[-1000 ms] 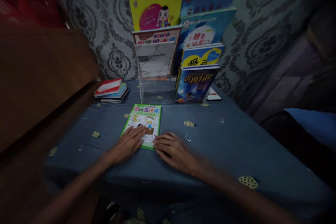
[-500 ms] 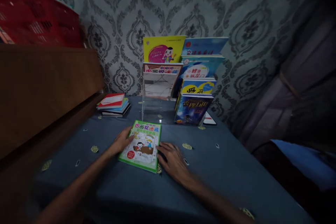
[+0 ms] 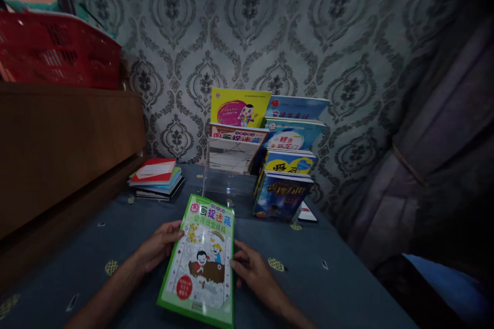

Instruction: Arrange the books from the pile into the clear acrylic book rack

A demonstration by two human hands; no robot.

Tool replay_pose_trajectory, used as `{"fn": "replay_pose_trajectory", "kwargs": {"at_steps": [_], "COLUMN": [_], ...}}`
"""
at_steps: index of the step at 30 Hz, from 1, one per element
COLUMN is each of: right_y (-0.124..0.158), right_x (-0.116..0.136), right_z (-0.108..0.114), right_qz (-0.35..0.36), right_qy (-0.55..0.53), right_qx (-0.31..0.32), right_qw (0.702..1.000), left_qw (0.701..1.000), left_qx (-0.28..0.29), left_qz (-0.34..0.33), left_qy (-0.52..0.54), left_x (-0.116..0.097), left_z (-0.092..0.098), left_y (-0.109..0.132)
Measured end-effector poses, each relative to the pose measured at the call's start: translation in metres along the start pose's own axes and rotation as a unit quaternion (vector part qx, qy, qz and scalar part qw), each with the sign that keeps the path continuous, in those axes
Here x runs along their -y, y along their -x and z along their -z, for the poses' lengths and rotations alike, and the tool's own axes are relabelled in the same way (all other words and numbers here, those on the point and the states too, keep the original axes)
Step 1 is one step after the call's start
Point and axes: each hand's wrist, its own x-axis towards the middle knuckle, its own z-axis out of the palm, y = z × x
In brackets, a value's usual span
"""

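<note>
A green-bordered children's picture book (image 3: 201,247) with a cartoon cover is tilted up above the table, its front towards me. My left hand (image 3: 160,247) grips its left edge, thumb on the cover and fingers behind. On the other side, my right hand (image 3: 252,270) pinches the right edge, its thumb at the border. Behind the book stands a clear tiered display rack (image 3: 205,175). It carries a yellow book (image 3: 239,108), a maroon-topped book (image 3: 237,134) and a grey-white booklet (image 3: 231,154) on the left. Blue books (image 3: 295,139) and a dark blue book (image 3: 283,198) fill the right side.
A small stack of books with a red one (image 3: 154,170) on top lies at the table's back left. A red plastic basket (image 3: 62,51) sits on the wooden cabinet (image 3: 69,149) to the left. Patterned wallpaper (image 3: 247,25) is behind, and a tied curtain (image 3: 417,154) hangs at right.
The green-bordered book has come up off the tablecloth and nearer to me, tilted, with both hands moving along. My view has tipped upward, so the rack sits lower in the picture.
</note>
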Motion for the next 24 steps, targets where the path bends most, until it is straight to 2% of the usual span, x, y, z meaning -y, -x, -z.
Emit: {"fn": "replay_pose_trajectory", "kwargs": {"at_steps": [3, 5, 7, 9, 12, 14, 16, 19, 22, 24], "right_y": [-0.012, -0.019, -0.024, -0.025, -0.02, -0.015, -0.01, -0.003, 0.002, 0.005], "right_x": [0.011, 0.025, 0.042, 0.058, 0.076, 0.079, 0.074, 0.052, 0.021, 0.006], "right_z": [0.0, 0.004, 0.011, 0.019, 0.027, 0.028, 0.024, 0.013, 0.002, 0.0], "right_qz": [-0.055, -0.038, 0.016, 0.09, 0.189, 0.226, 0.248, 0.27, 0.25, 0.243], "right_qy": [-0.103, -0.144, -0.16, -0.142, -0.062, 0.009, 0.072, 0.121, 0.143, 0.157], "right_qx": [0.035, 0.053, 0.062, 0.044, -0.029, -0.068, -0.086, -0.124, -0.164, -0.161], "right_qw": [0.993, 0.987, 0.985, 0.985, 0.98, 0.972, 0.962, 0.947, 0.944, 0.944], "left_qw": [1.0, 0.999, 0.998, 0.994, 0.987, 0.984, 0.982, 0.979, 0.972, 0.963], "left_qx": [0.013, 0.02, 0.024, 0.027, 0.029, 0.008, -0.028, -0.072, -0.09, -0.097], "left_qz": [-0.024, -0.034, -0.049, -0.077, -0.121, -0.141, -0.156, -0.175, -0.196, -0.209], "left_qy": [0.002, -0.016, -0.042, -0.069, -0.103, -0.11, -0.103, -0.082, -0.097, -0.14], "left_x": [-0.011, -0.021, -0.031, -0.04, -0.043, -0.037, -0.024, -0.005, 0.008, 0.012], "left_z": [-0.008, -0.012, -0.014, -0.017, -0.021, -0.023, -0.024, -0.027, -0.032, -0.032], "left_y": [-0.002, -0.004, -0.006, -0.008, -0.014, -0.02, -0.026, -0.033, -0.034, -0.032]}}
